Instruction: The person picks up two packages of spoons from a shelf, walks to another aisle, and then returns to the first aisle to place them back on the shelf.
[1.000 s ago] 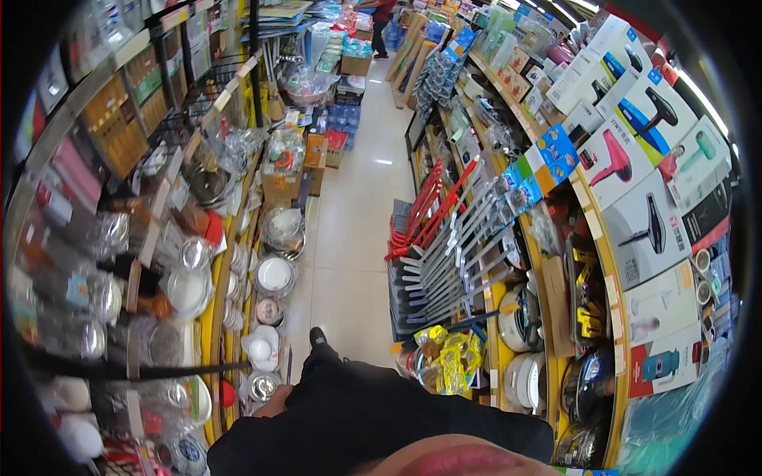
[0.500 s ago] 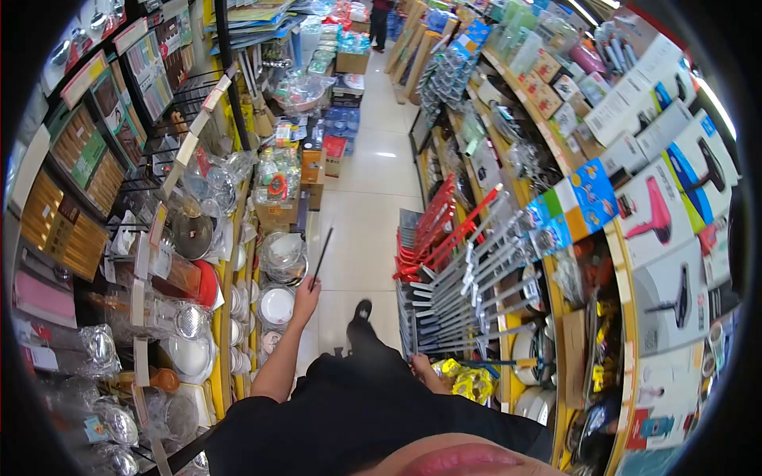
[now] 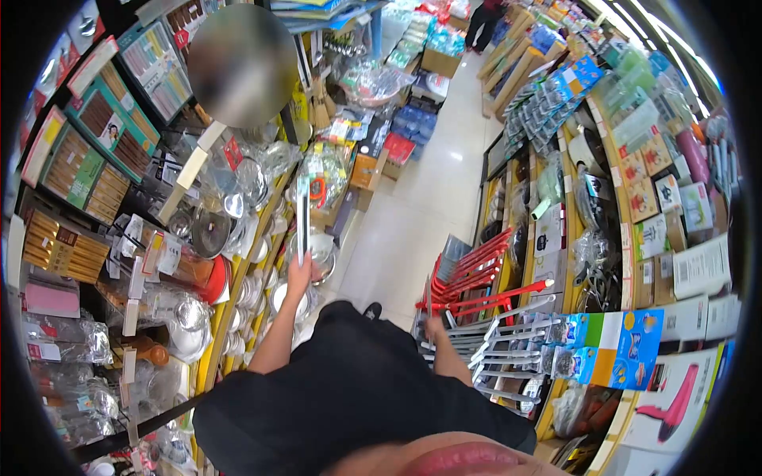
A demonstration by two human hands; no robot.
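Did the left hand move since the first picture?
Yes: the left hand rose from the hip up beside the steel bowls, gripping a thin rod.

left hand [image 3: 299,275]: lifted from hip to shelf height
slim rod [image 3: 303,216]: was tilted, now upright
right hand [image 3: 434,327]: moved forward, nearer the red handles [image 3: 476,270]

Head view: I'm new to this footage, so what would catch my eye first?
The left hand holds a slim long pack upright at centre, before the yellow shelves of steel pot lids on the left. Across the aisle, the right hand hangs beside a rack of bright red handles, with a hair dryer box at bottom right.
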